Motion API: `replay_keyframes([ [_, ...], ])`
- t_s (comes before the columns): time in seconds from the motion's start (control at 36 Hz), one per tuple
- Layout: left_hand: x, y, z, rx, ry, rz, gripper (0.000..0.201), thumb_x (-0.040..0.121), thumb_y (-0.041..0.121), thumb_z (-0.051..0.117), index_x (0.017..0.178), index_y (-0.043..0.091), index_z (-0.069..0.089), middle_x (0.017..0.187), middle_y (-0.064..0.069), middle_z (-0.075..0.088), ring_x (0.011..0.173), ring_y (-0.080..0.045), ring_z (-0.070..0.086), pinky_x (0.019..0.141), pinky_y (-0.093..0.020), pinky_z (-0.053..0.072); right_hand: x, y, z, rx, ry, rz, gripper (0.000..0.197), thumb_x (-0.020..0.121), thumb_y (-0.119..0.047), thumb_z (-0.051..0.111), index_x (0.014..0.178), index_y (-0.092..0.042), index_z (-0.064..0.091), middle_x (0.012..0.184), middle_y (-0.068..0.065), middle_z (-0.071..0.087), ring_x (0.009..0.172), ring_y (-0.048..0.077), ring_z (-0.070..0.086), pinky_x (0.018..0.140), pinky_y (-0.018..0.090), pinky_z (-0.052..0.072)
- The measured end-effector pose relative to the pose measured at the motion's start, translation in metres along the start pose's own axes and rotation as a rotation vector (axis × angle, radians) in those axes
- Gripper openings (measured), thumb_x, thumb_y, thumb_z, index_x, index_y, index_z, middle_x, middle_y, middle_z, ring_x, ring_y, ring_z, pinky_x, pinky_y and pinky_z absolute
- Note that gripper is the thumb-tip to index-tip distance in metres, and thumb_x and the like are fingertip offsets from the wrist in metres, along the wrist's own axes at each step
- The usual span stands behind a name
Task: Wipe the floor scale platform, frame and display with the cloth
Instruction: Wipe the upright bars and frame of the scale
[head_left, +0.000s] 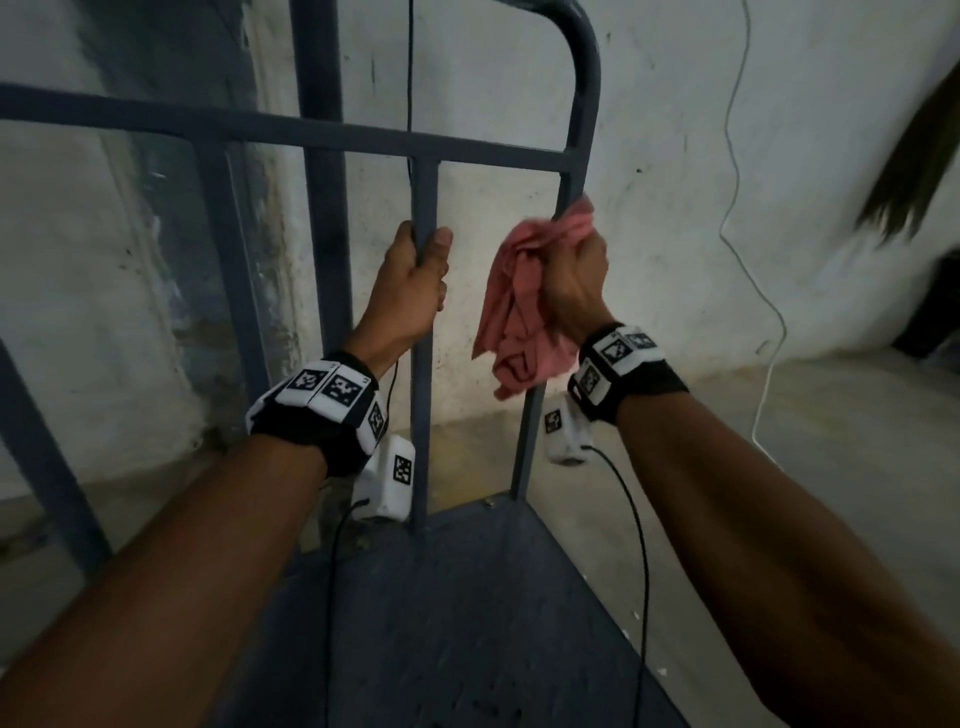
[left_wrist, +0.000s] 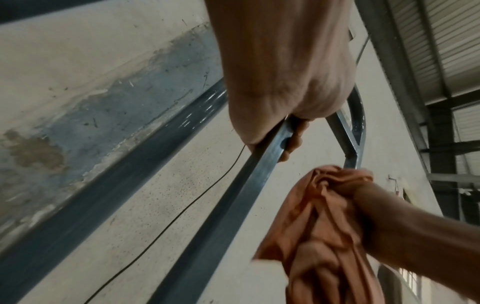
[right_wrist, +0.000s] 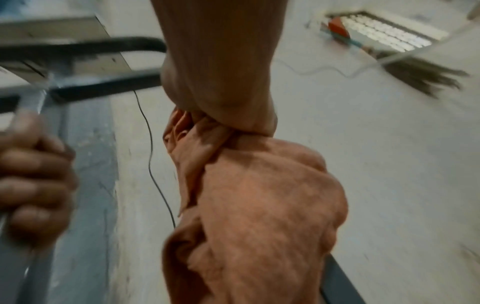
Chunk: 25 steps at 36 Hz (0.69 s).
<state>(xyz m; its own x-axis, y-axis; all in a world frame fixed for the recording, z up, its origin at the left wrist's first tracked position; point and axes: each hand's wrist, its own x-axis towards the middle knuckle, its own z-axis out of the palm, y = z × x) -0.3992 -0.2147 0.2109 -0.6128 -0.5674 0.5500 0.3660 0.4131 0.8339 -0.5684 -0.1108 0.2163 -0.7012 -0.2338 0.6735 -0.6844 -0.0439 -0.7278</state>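
Two bare forearms reach in from the bottom of the head view, each wearing a black wristband with white marker tiles (head_left: 332, 389). Below them lies the dark grey textured metal scale platform (head_left: 467, 613), and from its far edge rises the grey-blue painted steel tube frame (head_left: 363, 137) against a stained whitewashed wall (head_left: 649, 104). Pressed against the frame's right upright is a bunched pink cloth (head_left: 524, 306), with its loose end hanging down beside the wrist. The right hand (head_left: 574, 275) is clenched around the cloth, fingers curled tight. The left hand (head_left: 415, 270) grips the frame's middle upright, fingers wrapped behind it and thumb across the front. A thin black cable (head_left: 410, 62) hangs behind the bars, and a white cord (head_left: 737, 171) trails down the wall.
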Motion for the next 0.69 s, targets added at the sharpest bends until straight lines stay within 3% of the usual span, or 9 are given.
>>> replay_keyframes([
  [0.06, 0.001, -0.001, 0.001, 0.016, 0.011, -0.037, 0.029, 0.108, 0.038, 0.042, 0.121, 0.014, 0.049, 0.077, 0.005, 0.046, 0.058, -0.006, 0.045, 0.058, -0.026, 0.042, 0.014, -0.022, -0.002, 0.007, 0.047, -0.03, 0.044, 0.105, -0.047, 0.031, 0.11, -0.016, 0.062, 0.099, 0.005, 0.072, 0.087, 0.02, 0.07, 0.079, 0.047, 0.06],
  [0.14, 0.003, -0.002, 0.001, 0.078, 0.042, -0.084, 0.059, 0.105, 0.046, 0.043, 0.147, 0.006, 0.036, 0.091, 0.0, 0.059, 0.067, -0.007, 0.061, 0.072, -0.032, 0.051, 0.023, -0.03, -0.001, 0.032, 0.076, -0.084, 0.041, 0.108, -0.037, 0.033, 0.142, -0.018, 0.047, 0.132, 0.007, 0.064, 0.11, 0.013, 0.061, 0.095, 0.028, 0.048],
  [0.19, 0.001, -0.002, 0.001, 0.068, 0.035, -0.088, 0.064, 0.101, 0.052, 0.044, 0.146, 0.008, 0.036, 0.119, -0.021, 0.062, 0.104, -0.034, 0.066, 0.094, -0.05, 0.054, 0.012, -0.013, 0.001, 0.022, 0.052, -0.118, 0.044, 0.107, -0.035, 0.036, 0.145, -0.014, 0.044, 0.128, 0.008, 0.066, 0.109, 0.018, 0.064, 0.094, 0.033, 0.052],
  [0.25, -0.001, -0.004, 0.001, 0.064, 0.014, -0.094, 0.062, 0.1, 0.053, 0.044, 0.142, 0.007, 0.038, 0.136, -0.03, 0.05, 0.123, -0.051, 0.049, 0.105, -0.06, 0.043, -0.009, 0.016, 0.005, -0.019, 0.027, -0.114, 0.048, 0.107, -0.037, 0.037, 0.143, -0.007, 0.045, 0.116, 0.008, 0.069, 0.1, 0.018, 0.068, 0.089, 0.034, 0.057],
  [0.42, -0.009, 0.0, 0.003, 0.099, 0.006, -0.109, 0.057, 0.099, 0.051, 0.041, 0.138, 0.009, 0.039, 0.137, -0.029, 0.048, 0.123, -0.053, 0.046, 0.105, -0.063, 0.042, -0.036, 0.038, 0.007, -0.093, -0.011, 0.06, 0.059, 0.09, -0.045, 0.043, 0.133, -0.006, 0.053, 0.121, 0.012, 0.067, 0.108, 0.026, 0.066, 0.095, 0.049, 0.055],
  [0.5, -0.008, 0.002, 0.001, 0.097, -0.012, -0.105, 0.051, 0.102, 0.046, 0.042, 0.137, 0.009, 0.04, 0.137, -0.028, 0.048, 0.124, -0.051, 0.047, 0.105, -0.06, 0.043, -0.01, 0.007, 0.004, -0.081, 0.038, -0.064, 0.042, 0.104, -0.033, 0.04, 0.132, -0.004, 0.052, 0.104, 0.001, 0.068, 0.087, 0.01, 0.066, 0.083, 0.045, 0.059],
  [0.61, -0.005, -0.002, 0.0, 0.074, -0.027, -0.102, 0.039, 0.105, 0.04, 0.042, 0.13, 0.01, 0.042, 0.124, -0.024, 0.054, 0.12, -0.05, 0.05, 0.101, -0.055, 0.047, -0.002, -0.01, 0.007, -0.047, 0.139, -0.148, 0.045, 0.107, -0.032, 0.038, 0.143, -0.007, 0.042, 0.12, 0.002, 0.065, 0.107, 0.024, 0.065, 0.091, 0.036, 0.051],
  [0.67, -0.005, -0.002, 0.0, 0.07, -0.025, -0.116, 0.035, 0.105, 0.041, 0.042, 0.126, 0.012, 0.044, 0.109, -0.019, 0.056, 0.117, -0.05, 0.049, 0.097, -0.053, 0.048, -0.022, 0.004, 0.011, -0.042, 0.138, -0.143, 0.045, 0.107, -0.036, 0.035, 0.143, -0.009, 0.041, 0.114, -0.003, 0.065, 0.099, 0.019, 0.067, 0.082, 0.032, 0.052],
  [0.69, -0.005, -0.003, 0.001, 0.071, -0.02, -0.118, 0.04, 0.104, 0.042, 0.043, 0.128, 0.01, 0.042, 0.113, -0.022, 0.056, 0.119, -0.051, 0.048, 0.099, -0.055, 0.047, -0.034, 0.015, 0.012, -0.046, 0.122, -0.132, 0.046, 0.107, -0.039, 0.034, 0.141, -0.01, 0.041, 0.107, -0.001, 0.069, 0.089, 0.018, 0.068, 0.074, 0.032, 0.053],
])
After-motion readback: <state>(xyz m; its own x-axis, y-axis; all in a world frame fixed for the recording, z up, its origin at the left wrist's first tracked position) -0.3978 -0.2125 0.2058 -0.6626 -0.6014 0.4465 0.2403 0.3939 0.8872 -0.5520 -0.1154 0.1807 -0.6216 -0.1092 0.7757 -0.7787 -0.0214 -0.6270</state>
